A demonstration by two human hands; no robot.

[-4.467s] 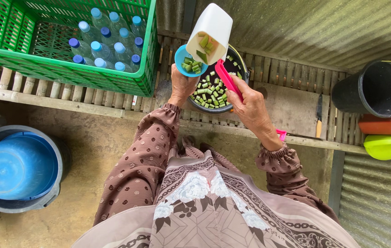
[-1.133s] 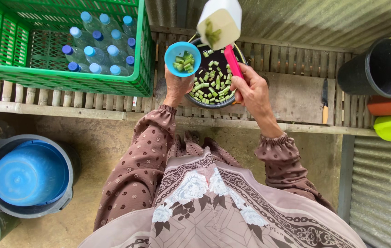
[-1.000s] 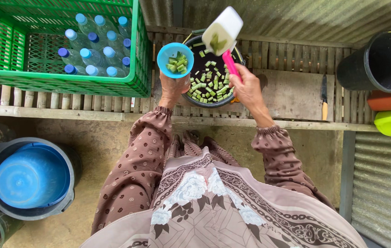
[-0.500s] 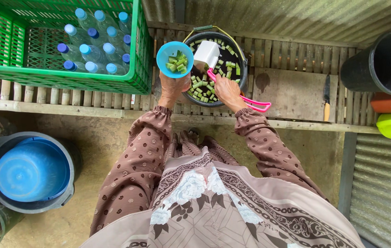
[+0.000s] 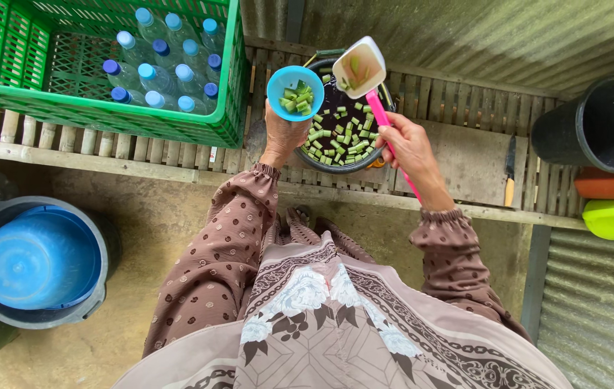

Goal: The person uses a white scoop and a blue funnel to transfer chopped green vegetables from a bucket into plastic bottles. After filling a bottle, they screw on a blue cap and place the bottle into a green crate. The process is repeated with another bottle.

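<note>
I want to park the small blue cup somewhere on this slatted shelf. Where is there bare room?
The roomiest patch is the flat board between the dark basin of green pieces and the knife. A narrow strip of slats runs in front of the green crate. Right of the knife it is crowded: black bucket, orange and lime containers.

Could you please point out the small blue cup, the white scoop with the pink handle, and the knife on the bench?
Small blue plastic cup (image 5: 282, 81): head view, left rim.
White scoop with pink handle (image 5: 375, 104): head view, upper handle.
Wooden-handled knife (image 5: 510, 173): head view, mid-length.
</note>
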